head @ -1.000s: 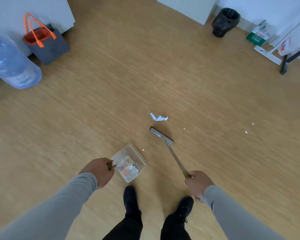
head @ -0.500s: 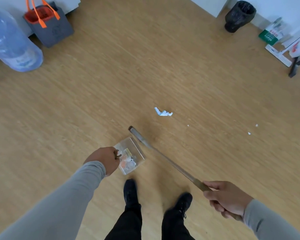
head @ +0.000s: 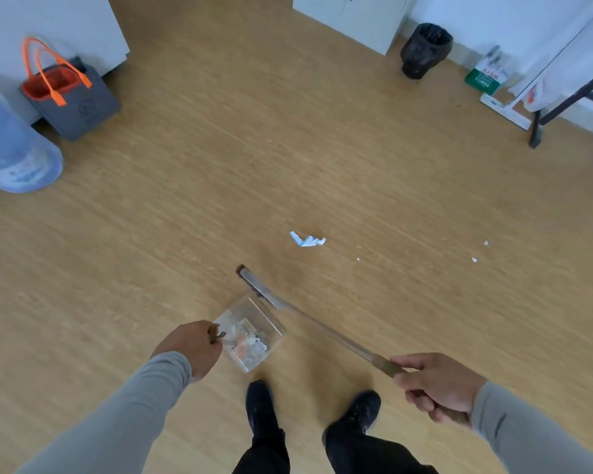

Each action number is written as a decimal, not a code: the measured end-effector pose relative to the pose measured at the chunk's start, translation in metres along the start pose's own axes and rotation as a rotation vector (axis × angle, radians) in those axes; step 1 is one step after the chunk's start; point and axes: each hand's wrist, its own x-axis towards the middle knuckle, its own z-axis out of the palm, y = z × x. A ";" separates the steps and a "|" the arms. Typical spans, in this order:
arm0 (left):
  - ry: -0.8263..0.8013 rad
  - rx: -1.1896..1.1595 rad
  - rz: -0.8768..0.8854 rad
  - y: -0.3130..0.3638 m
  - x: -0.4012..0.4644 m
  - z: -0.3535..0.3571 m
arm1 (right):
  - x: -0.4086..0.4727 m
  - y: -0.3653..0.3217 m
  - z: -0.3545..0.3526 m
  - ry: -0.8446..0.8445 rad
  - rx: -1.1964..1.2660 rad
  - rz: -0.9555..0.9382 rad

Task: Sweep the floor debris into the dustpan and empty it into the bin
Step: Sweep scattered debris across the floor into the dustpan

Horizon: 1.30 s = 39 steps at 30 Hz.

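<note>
Left hand: your left hand (head: 192, 347) grips the short handle of the dustpan (head: 254, 331), fingers curled round it, at the pan's near left corner.
Right hand: your right hand (head: 437, 384) is wrapped round the end of the broom handle (head: 336, 338), thumb lying along the top of it.
Dustpan: a clear, box-like pan held low over the wooden floor (head: 220, 186), just ahead of your left shoe (head: 259, 401).
Dustpan contents: a small heap of white paper bits with one orange piece, gathered toward the near end of the pan.
Broom: the handle runs from your right hand up and to the left; the broom head (head: 259, 285) sits at the pan's far edge. You cannot tell from this view whether it touches the pan.
Debris on the floor: a crumpled white paper scrap (head: 307, 240) lies beyond the broom head, apart from it; a few tiny white crumbs (head: 474, 260) lie further to the right.
Bin: a black-lined bin (head: 425, 49) stands at the far wall, well apart from you; what is inside it cannot be seen.
Other containers: a grey tote with orange handles (head: 72, 97) stands at the far left, holding something orange, and a large blue water bottle (head: 11, 148) stands just beside it.
</note>
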 end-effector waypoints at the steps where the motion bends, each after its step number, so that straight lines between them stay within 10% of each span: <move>1: 0.005 -0.007 0.004 0.006 0.002 -0.005 | -0.005 0.001 -0.005 0.028 -0.011 -0.027; 15: 0.065 0.052 0.032 0.157 0.088 -0.052 | 0.038 -0.057 -0.131 0.347 0.146 -0.130; 31: 0.100 -0.073 -0.094 0.240 0.185 -0.079 | 0.167 -0.178 -0.165 0.160 -0.319 -0.045; 39: 0.073 -0.099 -0.027 0.236 0.189 -0.087 | 0.098 -0.159 -0.196 -0.033 -0.077 0.004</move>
